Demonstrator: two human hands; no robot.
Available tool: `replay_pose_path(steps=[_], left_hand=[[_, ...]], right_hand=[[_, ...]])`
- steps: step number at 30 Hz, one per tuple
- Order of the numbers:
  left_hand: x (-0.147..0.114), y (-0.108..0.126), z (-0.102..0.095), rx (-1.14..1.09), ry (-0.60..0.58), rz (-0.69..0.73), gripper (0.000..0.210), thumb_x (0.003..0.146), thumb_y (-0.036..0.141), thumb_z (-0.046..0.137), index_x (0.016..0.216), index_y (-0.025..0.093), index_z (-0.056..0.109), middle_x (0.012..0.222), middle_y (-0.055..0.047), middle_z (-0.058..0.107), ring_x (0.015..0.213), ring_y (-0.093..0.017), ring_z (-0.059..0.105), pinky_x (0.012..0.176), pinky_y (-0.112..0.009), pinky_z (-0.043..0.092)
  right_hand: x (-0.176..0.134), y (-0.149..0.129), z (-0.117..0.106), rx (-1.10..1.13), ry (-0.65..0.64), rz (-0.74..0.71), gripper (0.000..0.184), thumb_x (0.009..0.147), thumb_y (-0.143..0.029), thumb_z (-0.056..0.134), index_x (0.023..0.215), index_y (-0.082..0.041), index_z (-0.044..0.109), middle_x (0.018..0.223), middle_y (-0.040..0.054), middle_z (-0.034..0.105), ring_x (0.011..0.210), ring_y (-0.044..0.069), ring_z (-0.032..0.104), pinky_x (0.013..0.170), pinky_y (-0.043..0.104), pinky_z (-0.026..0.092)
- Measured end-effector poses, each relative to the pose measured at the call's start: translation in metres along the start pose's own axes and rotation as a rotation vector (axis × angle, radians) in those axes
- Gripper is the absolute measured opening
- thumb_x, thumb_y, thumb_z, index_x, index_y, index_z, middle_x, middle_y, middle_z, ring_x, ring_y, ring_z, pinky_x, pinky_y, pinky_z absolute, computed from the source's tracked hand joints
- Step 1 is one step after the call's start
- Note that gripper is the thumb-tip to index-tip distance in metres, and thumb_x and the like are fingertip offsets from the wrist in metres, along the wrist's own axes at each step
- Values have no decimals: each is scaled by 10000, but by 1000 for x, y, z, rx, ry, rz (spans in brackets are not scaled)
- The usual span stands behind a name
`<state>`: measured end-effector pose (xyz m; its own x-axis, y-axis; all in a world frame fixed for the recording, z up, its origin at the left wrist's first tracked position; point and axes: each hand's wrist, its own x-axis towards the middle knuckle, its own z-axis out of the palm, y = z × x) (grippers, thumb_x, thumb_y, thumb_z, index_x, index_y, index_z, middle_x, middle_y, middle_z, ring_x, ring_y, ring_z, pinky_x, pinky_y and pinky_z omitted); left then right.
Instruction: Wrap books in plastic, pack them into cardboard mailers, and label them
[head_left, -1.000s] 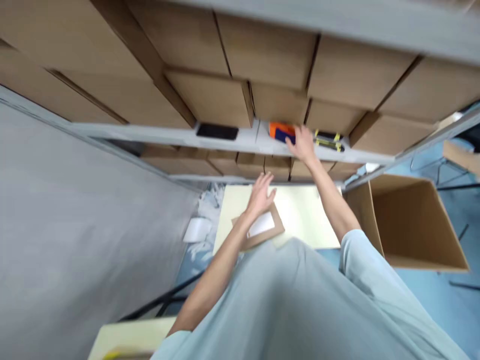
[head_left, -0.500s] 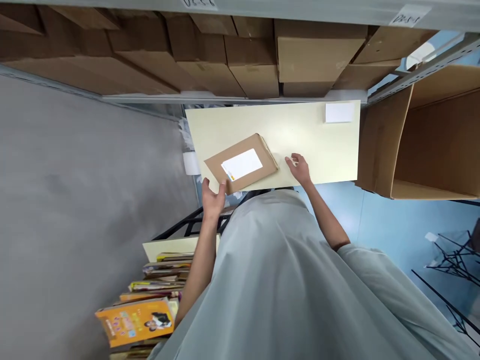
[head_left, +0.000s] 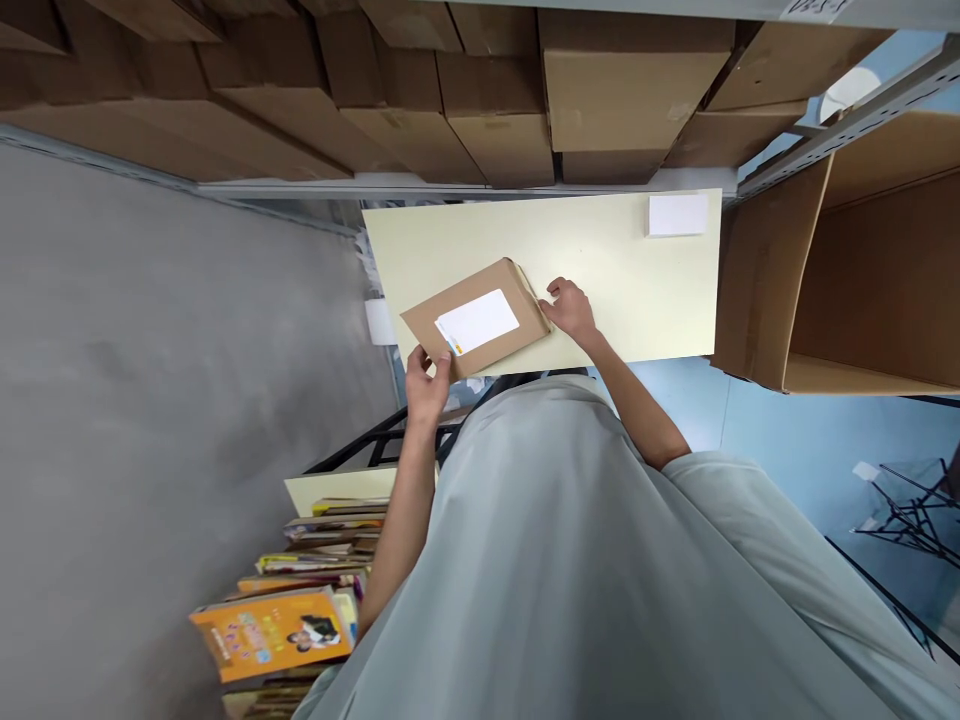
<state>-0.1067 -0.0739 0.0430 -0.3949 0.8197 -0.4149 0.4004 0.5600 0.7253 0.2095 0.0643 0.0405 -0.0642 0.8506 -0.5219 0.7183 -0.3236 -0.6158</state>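
Note:
A flat brown cardboard mailer [head_left: 420,320] with a white label [head_left: 480,320] on its upper face lies slanted on a cream table [head_left: 637,290]. My left hand [head_left: 428,388] holds its near left corner, thumb over the top and fingers curled at the edge. At the mailer's right end, which looks like an open or flapped edge, my right hand [head_left: 571,310] has its thumb at the edge and its fingers slightly bent and apart from the thumb. I cannot see a grip there.
A white stack of cards or labels [head_left: 677,215] lies at the table's far right. To the right stands a large open carton [head_left: 877,280]. Brown boxes [head_left: 630,100] fill the shelf ahead. Several books and magazines [head_left: 277,635] are piled at lower left, beside a grey wall [head_left: 187,400].
My right hand has moved left to the mailer's right edge. The left hand's fingers have closed in on the near left corner. The view has shifted slightly.

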Motion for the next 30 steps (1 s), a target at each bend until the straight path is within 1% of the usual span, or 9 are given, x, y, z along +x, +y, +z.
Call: replay_pose_path(steps=[5,9,12,17,20,23,25,27,30], left_hand=[[-1,-3,3,-45,10,-50,498,943,388,719,1391,184,643,1459,-159,716,1212,-242,750,1129,-416,580],[0,-4,3,-49,4,-59,501,943,384,727,1396,191,633,1438,-163,720,1203,-244,752,1112,-421,596],[0,-6,4,-57,10,-57,510,933,373,738,1398,196,625,1403,-163,733,1206,-251,755,1108,-438,604],[-2,-8,4,-100,-26,-71,679,871,338,807,1491,211,560,1414,-186,725,1176,-271,777,1063,-478,635],[-4,-8,3,-125,-42,-78,727,879,353,813,1533,208,529,1418,-202,721,1162,-284,786,1045,-490,645],[-5,-6,3,-127,-45,-92,751,885,367,814,1552,201,513,1408,-208,728,1172,-296,785,1050,-503,643],[-6,-4,3,-123,-44,-100,758,880,362,817,1555,196,512,1398,-208,735,1175,-298,784,1054,-504,641],[-6,-2,4,-123,-36,-101,758,873,351,821,1549,188,518,1385,-208,744,1186,-300,779,1059,-496,640],[-7,0,5,-128,-17,-100,741,871,352,822,1535,193,535,1350,-195,764,1167,-295,784,1043,-481,651]], right_hand=[[-3,-2,-4,-69,-34,-11,199,974,-240,691,1165,-184,708,1266,136,752,1115,282,730,982,408,579],[-5,-3,-5,-90,-38,19,123,999,-154,612,1011,-202,725,1143,124,790,1081,295,746,941,394,578],[-7,-2,-2,-52,32,69,151,1019,-150,575,977,-214,706,1099,115,794,1034,287,753,929,388,578],[-6,2,9,66,207,104,152,1069,-208,520,1030,-209,667,1108,107,779,1016,252,745,952,379,564],[-5,3,12,122,237,94,157,1091,-214,490,1051,-211,642,1102,97,761,972,224,742,938,363,555],[-7,1,9,98,252,87,115,1093,-315,579,1085,-211,626,1138,108,738,1002,230,731,956,370,554],[-11,0,6,35,228,83,206,1048,-401,684,1100,-208,633,1200,129,721,1059,255,717,985,392,557],[-15,-1,3,-34,155,87,250,1007,-421,742,1092,-203,654,1233,141,712,1093,278,708,1008,411,558],[-19,-4,2,-101,52,79,160,1023,-343,697,1082,-194,688,1219,139,725,1108,287,713,1027,413,553]])
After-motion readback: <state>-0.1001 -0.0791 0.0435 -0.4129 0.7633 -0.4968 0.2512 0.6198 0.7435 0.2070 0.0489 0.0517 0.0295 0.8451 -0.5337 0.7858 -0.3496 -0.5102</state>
